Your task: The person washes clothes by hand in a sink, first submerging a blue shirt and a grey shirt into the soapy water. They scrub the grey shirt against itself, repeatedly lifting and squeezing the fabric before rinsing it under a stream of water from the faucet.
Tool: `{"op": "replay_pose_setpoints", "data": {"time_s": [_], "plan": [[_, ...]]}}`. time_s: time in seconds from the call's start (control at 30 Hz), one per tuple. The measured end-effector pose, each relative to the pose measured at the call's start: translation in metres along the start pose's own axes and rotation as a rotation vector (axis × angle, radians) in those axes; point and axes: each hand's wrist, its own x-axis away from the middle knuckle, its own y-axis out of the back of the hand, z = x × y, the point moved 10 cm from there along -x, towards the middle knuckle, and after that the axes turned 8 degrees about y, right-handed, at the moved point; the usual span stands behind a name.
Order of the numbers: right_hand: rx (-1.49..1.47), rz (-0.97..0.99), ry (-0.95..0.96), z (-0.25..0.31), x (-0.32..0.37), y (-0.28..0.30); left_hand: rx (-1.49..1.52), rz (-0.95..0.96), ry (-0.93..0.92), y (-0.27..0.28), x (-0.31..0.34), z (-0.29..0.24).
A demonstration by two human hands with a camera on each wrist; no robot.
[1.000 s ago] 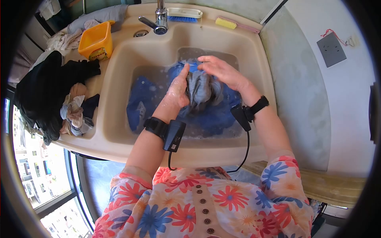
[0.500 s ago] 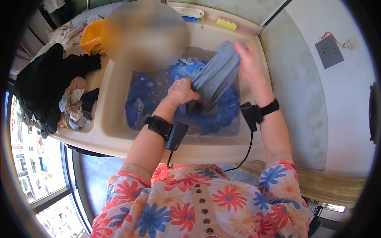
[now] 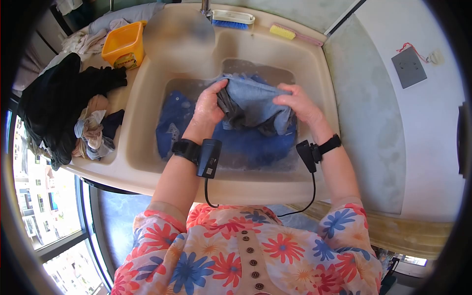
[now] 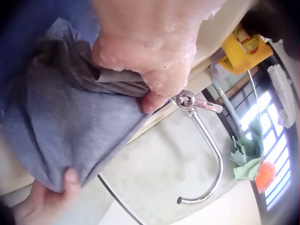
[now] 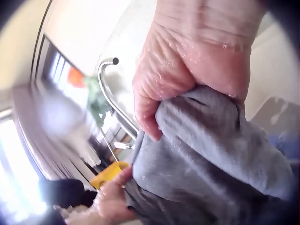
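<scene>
A wet grey-blue cloth garment (image 3: 253,98) is stretched between both hands over the sink water. My left hand (image 3: 209,104) grips its left edge, thumb on top, where darker grey folds bunch up. At the other end my right hand (image 3: 301,104) pinches the upper right corner, and the fabric droops below it. Suds cling to the left hand (image 4: 145,51) in the left wrist view. Close up in the right wrist view, the right hand (image 5: 187,65) has its fingers curled over the garment's edge. Blue clothing (image 3: 255,147) lies soaking in the cloudy water underneath.
The beige sink (image 3: 142,123) surrounds the work. On its left ledge lie black clothing (image 3: 54,108), small crumpled garments (image 3: 93,130) and a yellow-orange tub (image 3: 123,46). A blue-bristled brush (image 3: 231,19) and a yellow-bristled brush (image 3: 282,32) sit along the back rim, near the faucet (image 3: 206,7).
The grey-blue garment went from a bunched clump between the hands to a lifted, spread sheet. The right hand swung up and right, then came down gripping its corner; the left hand now holds the other edge.
</scene>
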Motion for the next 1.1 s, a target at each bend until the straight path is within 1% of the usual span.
{"op": "replay_pose_setpoints", "data": {"time_s": [0.03,0.1,0.13,0.17,0.2,0.23,0.27,0.3,0.33,0.37,0.4,0.43,0.47,0.5,0.53,0.57,0.6,0.63,0.67,0.7,0.73,0.77,0.8,0.83,0.87,0.9,0.97,1.0,1.03,1.07,1.1], "plan": [[0.003,0.002,-0.002,0.003,-0.003,-0.005,0.074,0.013,0.077,-0.004,0.000,0.010],[-0.513,-0.045,0.046,0.015,-0.014,-0.025,0.083,-0.010,0.093,-0.004,-0.005,0.017],[-0.582,-0.039,0.062,0.007,-0.025,-0.028,0.088,-0.037,0.112,0.003,-0.007,0.020],[-0.584,-0.033,0.059,-0.003,-0.035,-0.033,0.090,-0.041,0.107,0.012,-0.014,0.023],[-0.499,-0.016,0.053,-0.011,-0.045,-0.038,0.087,-0.102,0.069,0.033,-0.026,0.025],[-0.413,0.000,0.048,-0.007,-0.050,-0.051,0.083,-0.162,0.031,0.042,-0.029,0.023],[-0.258,-0.052,0.078,-0.002,-0.053,-0.059,0.086,-0.163,0.029,0.046,-0.032,0.023],[0.116,-0.129,0.269,0.015,-0.055,-0.069,0.105,-0.215,0.043,0.050,-0.029,0.024],[0.390,-0.150,0.433,0.048,-0.040,-0.100,0.125,-0.269,0.058,0.057,-0.025,0.026],[0.665,-0.170,0.598,0.081,-0.024,-0.127,0.284,0.024,0.027,0.044,-0.020,0.029],[0.666,-0.166,0.596,0.080,-0.028,-0.132,0.273,0.205,-0.042,0.033,-0.010,0.028],[0.802,-0.220,0.563,0.077,-0.029,-0.133,0.261,0.383,-0.113,0.020,-0.001,0.027],[0.938,-0.273,0.531,0.073,-0.031,-0.133,0.220,0.143,-0.087,0.038,-0.015,0.036],[0.936,-0.376,0.496,0.045,-0.051,-0.106,0.178,-0.098,-0.053,0.051,-0.024,0.045],[0.959,-0.362,0.392,0.021,-0.064,-0.087,0.085,-0.222,0.113,0.051,-0.030,0.061],[0.982,-0.354,0.293,0.008,-0.073,-0.072,0.111,-0.270,0.121,0.033,-0.015,0.059],[0.988,-0.350,0.296,0.011,-0.072,-0.074,0.061,-0.364,0.115,0.026,0.001,0.049],[0.976,-0.366,0.354,0.022,-0.063,-0.082,0.014,-0.467,0.113,0.028,0.013,0.045],[0.958,-0.387,0.414,0.033,-0.054,-0.092,0.015,-0.471,0.114,0.048,0.008,0.049],[0.954,-0.386,0.412,0.047,-0.042,-0.106,0.178,-0.077,0.039,0.045,-0.013,0.048],[0.954,-0.302,0.485,0.069,-0.028,-0.131,0.337,0.322,-0.035,0.027,-0.014,0.040],[0.956,-0.222,0.557,0.082,-0.019,-0.147,0.337,0.324,-0.029,0.024,-0.014,0.042],[0.942,-0.296,0.589,0.079,-0.020,-0.139,0.310,0.283,-0.029,0.021,-0.013,0.043],[0.942,-0.298,0.589,0.061,-0.033,-0.124,0.282,0.242,-0.031,0.016,-0.010,0.043],[0.980,-0.365,0.460,0.031,-0.053,-0.090,-0.047,-0.345,0.084,0.041,-0.005,0.054],[1.012,-0.432,0.329,0.027,-0.058,-0.072,0.017,-0.386,0.136,0.037,-0.005,0.061],[1.010,-0.436,0.342,0.024,-0.050,-0.074,0.015,-0.364,0.153,0.030,-0.001,0.060],[1.006,-0.397,0.396,0.040,-0.039,-0.089,0.016,-0.368,0.158,0.044,-0.001,0.064],[1.001,-0.360,0.458,0.055,-0.031,-0.106,0.153,-0.089,0.092,0.041,-0.010,0.058],[0.984,-0.349,0.576,0.067,-0.018,-0.126,0.286,0.189,0.029,0.027,-0.011,0.050],[0.964,-0.278,0.589,0.074,-0.011,-0.138,0.284,0.194,0.033,0.022,-0.013,0.050]]}}
